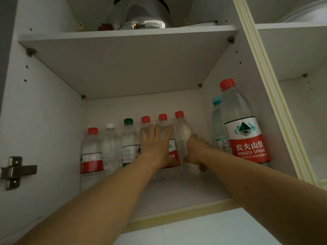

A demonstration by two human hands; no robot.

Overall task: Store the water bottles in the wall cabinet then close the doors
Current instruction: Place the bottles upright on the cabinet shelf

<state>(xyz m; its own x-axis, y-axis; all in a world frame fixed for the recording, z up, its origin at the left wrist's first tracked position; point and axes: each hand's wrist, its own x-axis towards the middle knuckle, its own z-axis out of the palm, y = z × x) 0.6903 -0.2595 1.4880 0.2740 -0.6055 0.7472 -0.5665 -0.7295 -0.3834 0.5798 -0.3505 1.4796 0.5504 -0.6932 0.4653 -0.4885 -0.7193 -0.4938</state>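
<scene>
Right hand (193, 151) grips a label-less red-capped bottle (183, 137) low on its body, tilted left at the right end of the far row in the wall cabinet (44, 121); the left hand (155, 140) presses flat, fingers spread, against the two red-capped bottles (163, 128) beside it. A large Nongfu Spring bottle (244, 131) and a blue-capped bottle (218, 124) stand near the right wall. Pushed in at this tilt, the gripped bottle could knock its neighbours and topple the tightly packed row.
</scene>
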